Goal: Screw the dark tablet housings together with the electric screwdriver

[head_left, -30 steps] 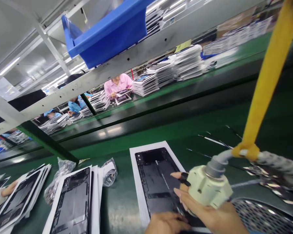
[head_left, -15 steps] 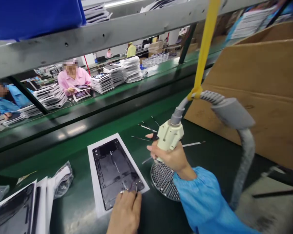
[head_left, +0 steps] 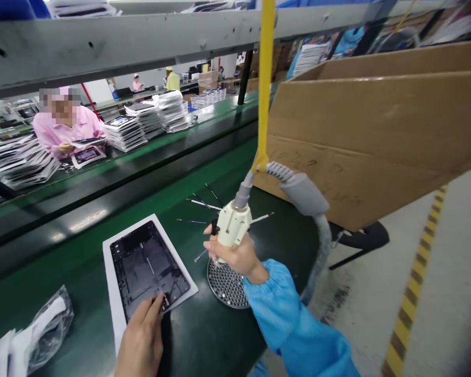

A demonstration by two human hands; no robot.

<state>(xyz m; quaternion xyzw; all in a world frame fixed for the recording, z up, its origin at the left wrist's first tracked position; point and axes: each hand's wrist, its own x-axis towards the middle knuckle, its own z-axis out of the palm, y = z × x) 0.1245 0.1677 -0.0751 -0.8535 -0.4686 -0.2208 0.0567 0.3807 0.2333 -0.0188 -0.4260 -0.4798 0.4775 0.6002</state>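
My right hand (head_left: pixel 241 256) is wrapped round a pale green air gun (head_left: pixel 234 225), its fingers by the black trigger. The gun's lower end is over a round perforated metal plate (head_left: pixel 227 283) on the green bench. My left hand (head_left: pixel 143 332) pinches a small dark circuit board (head_left: pixel 165 302) at the near right corner of a black tablet housing (head_left: pixel 147 262). Whether the board rests on the housing or is lifted, I cannot tell. The housing lies inner side up on a white sheet (head_left: pixel 110 283). Thin flex cables (head_left: pixel 204 203) fan out beyond the gun.
A grey hose (head_left: pixel 304 193), tied to a yellow strap (head_left: pixel 265 89), runs from the gun. Behind it stands a large cardboard box (head_left: pixel 369 131). A clear plastic bag (head_left: pixel 53 330) lies at left. Across the line, a person in pink (head_left: pixel 68 125) sits beside stacks (head_left: pixel 125 133).
The view has swung right, so the bench things appear further left. My left fingers, earlier laid over the housing's near edge, now pinch the small board. My right hand keeps the air gun.
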